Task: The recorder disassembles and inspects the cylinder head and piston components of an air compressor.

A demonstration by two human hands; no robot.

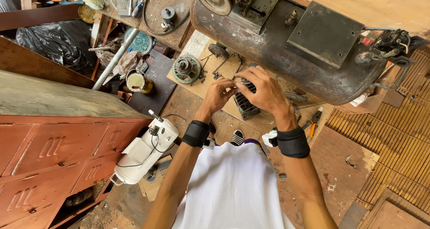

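Left hand (219, 94): raised in front of the body, its grip pressed together with the fingertips pinching a small part at the top left of the finned metal cylinder; what the part is cannot be told.
Right hand (264, 91): laid over the top of the same cylinder, fingers curled down on it and meeting the left fingertips; the grip is pressed on the cylinder's upper edge.
Finned metal cylinder (245, 104): dark, ribbed, held up between both hands above the wooden board, mostly covered by the right hand.
Wristbands: a black band sits on each wrist, left (195, 133) and right (293, 142).
Wooden board (210, 83): pale, lying on the floor below the hands, with small metal parts scattered on it.
Round green-rimmed part (187, 69): lies on the board's left corner, well left of the hands.
Rusty tank (286, 54): large, dark and horizontal, just beyond the hands, with a flat metal plate on top.
Orange-handled pliers (314, 121): on the floor just right of the right wrist.
White machine (144, 150): lies on the floor beside the red metal cabinet (58, 153), left of the left forearm.
Tin can (136, 81): open, standing left of the board.
Bench (156, 14): at the top, cluttered with tools and a cable.
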